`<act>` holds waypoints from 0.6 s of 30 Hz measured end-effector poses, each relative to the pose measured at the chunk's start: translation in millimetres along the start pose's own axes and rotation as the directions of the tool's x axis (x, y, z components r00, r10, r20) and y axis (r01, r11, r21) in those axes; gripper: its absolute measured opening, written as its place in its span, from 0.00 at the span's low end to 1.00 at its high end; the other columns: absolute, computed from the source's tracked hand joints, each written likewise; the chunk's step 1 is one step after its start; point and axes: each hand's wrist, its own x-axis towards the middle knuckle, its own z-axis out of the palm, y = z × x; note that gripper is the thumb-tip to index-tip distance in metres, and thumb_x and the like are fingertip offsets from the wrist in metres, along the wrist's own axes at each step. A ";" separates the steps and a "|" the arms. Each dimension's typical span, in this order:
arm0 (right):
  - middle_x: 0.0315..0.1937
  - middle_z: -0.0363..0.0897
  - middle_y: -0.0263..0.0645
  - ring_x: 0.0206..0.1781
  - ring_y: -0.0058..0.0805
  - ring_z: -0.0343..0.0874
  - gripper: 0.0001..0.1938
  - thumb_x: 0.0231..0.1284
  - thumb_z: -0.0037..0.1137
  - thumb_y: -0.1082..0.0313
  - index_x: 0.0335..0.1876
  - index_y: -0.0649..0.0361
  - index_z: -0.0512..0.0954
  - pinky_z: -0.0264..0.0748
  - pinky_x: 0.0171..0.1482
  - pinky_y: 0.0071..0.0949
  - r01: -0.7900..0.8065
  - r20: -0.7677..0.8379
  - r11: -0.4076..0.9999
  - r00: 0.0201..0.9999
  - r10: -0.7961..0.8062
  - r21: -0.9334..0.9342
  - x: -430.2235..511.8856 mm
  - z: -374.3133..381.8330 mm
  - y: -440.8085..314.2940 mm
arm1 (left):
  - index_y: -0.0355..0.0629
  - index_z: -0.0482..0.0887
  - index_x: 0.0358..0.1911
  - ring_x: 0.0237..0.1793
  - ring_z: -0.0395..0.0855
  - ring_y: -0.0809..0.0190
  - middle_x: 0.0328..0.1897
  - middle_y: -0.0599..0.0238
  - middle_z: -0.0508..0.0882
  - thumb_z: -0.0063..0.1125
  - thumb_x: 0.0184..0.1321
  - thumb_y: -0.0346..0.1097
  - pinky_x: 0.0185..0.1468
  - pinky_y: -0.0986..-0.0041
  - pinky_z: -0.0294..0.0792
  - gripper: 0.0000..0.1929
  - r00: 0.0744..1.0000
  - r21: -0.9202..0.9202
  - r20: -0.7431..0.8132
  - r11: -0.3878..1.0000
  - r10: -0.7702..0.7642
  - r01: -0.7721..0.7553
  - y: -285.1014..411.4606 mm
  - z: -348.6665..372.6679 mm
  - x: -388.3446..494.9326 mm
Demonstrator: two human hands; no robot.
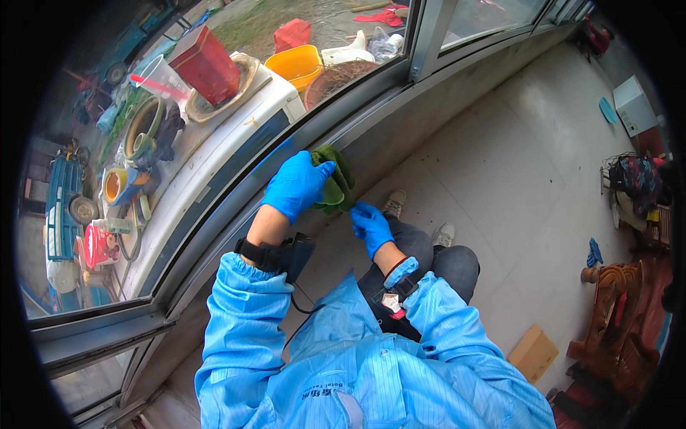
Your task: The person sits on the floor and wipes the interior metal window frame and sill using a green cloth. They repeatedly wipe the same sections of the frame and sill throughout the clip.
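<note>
My left hand (298, 185), in a blue disposable glove, grips a folded green cloth (335, 185) over the inner edge of the metal window frame (257, 185). The cloth hangs down in front of the low wall. My right hand (371, 226), gloved alike, has its fingertips pinched at the lower corner of the cloth. Black straps sit on both wrists, the left one carrying a dark box with a cable. Beyond the frame is the window glass, with a white ledge (214, 155) behind it.
Outside stand a red tin (206, 64), a yellow basin (295, 67) and several tubs. Indoors, a carved wooden chair (616, 311), a cardboard piece (533, 354), a blue glove (594, 253) and a white box (635, 106) are at the right. Another person (597, 38) is at the top right.
</note>
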 end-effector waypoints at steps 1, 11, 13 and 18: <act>0.41 0.79 0.31 0.31 0.19 0.75 0.23 0.59 0.61 0.65 0.60 0.57 0.72 0.71 0.31 0.19 -0.007 0.005 1.000 1.000 0.007 -0.024 0.6 -0.1 0.4 | 0.32 0.79 0.39 0.43 0.80 0.35 0.39 0.36 0.82 0.57 0.60 0.57 0.46 0.53 0.73 0.27 1.000 0.001 -0.003 1.000 0.016 -0.016 4.3 2.3 5.6; 0.37 0.80 0.31 0.29 0.19 0.75 0.24 0.56 0.63 0.67 0.60 0.57 0.73 0.71 0.30 0.20 -0.115 -0.012 0.993 0.993 0.115 -0.033 -1.0 0.3 -1.3 | 0.33 0.81 0.40 0.44 0.81 0.37 0.40 0.37 0.82 0.57 0.60 0.55 0.46 0.55 0.73 0.26 0.991 0.080 -0.029 0.988 0.134 -0.131 59.6 21.1 50.2; 0.37 0.80 0.32 0.29 0.20 0.75 0.24 0.56 0.63 0.67 0.60 0.57 0.73 0.72 0.30 0.20 -0.104 -0.004 0.994 0.995 0.104 -0.041 -2.2 1.8 -2.7 | 0.33 0.81 0.40 0.45 0.81 0.37 0.41 0.37 0.82 0.57 0.60 0.55 0.47 0.55 0.73 0.26 0.988 0.084 -0.010 0.985 0.153 -0.152 67.7 21.9 57.3; 0.37 0.80 0.33 0.30 0.20 0.75 0.24 0.56 0.63 0.67 0.59 0.57 0.73 0.72 0.31 0.20 -0.122 -0.015 0.990 0.993 0.121 -0.074 -3.1 4.2 -5.7 | 0.33 0.83 0.41 0.47 0.81 0.37 0.43 0.37 0.82 0.57 0.60 0.52 0.50 0.54 0.74 0.23 0.986 0.074 -0.032 0.984 0.165 -0.162 89.7 29.6 74.3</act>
